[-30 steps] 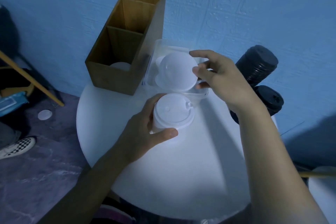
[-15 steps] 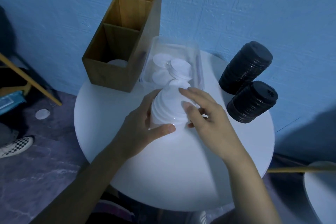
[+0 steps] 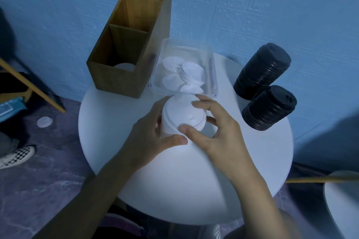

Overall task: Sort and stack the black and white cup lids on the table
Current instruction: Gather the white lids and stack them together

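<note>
The fingers of the right hand are curled round the rim of the top lid, with the thumb at the near edge and the forefinger at the far edge. The lid is held flat on the white lid stack. One second ago this lid was pinched in the air above the clear container; it has since been brought down and set on the stack.

The stack is gripped at its left side by the left hand, the thumb curled across the near side. That grip is unchanged across the frames. The stack is held over the middle of the table, just in front of the container.

Several loose white lids are noted inside the container. A wooden box stands to its left, touching it, with something white, seemingly a lid, in its near compartment. Two black lid stacks lie tilted at the right of the table, close together, unmoved. A white disc lies on the floor.
</note>
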### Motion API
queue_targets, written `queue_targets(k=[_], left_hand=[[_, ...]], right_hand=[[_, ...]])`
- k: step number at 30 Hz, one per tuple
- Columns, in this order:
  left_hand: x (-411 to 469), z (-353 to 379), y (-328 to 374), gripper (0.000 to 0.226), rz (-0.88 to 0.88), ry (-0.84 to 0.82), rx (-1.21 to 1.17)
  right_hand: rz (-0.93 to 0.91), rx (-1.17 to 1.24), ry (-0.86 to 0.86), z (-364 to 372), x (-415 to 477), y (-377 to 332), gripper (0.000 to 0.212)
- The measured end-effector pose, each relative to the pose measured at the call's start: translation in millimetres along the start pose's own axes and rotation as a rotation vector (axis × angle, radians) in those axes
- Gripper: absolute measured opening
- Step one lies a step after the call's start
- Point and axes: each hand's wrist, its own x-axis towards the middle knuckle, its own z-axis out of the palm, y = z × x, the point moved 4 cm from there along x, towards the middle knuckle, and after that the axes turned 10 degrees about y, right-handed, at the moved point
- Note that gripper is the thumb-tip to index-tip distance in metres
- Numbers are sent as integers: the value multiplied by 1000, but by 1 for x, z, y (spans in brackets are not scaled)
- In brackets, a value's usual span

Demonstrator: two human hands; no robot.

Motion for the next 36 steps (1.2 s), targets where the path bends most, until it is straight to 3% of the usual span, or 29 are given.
queue_targets(k=[7, 12, 19, 28, 36], left_hand=[[0, -1, 5, 87, 10, 11, 43], [0, -1, 5, 87, -3, -8, 26], [-3, -2, 11, 88, -9, -45, 14], [-5, 0, 12, 93, -10, -105, 37], [-4, -4, 22, 72, 3, -67, 4]], right_hand=[[-25, -122, 54, 4, 0, 1, 68], [-17, -144, 79, 5, 0, 4, 71], [-12, -39, -155, -3, -3, 10, 63], [126, 84, -181, -16, -1, 12, 78], [170, 117, -273, -19, 4, 9, 75]])
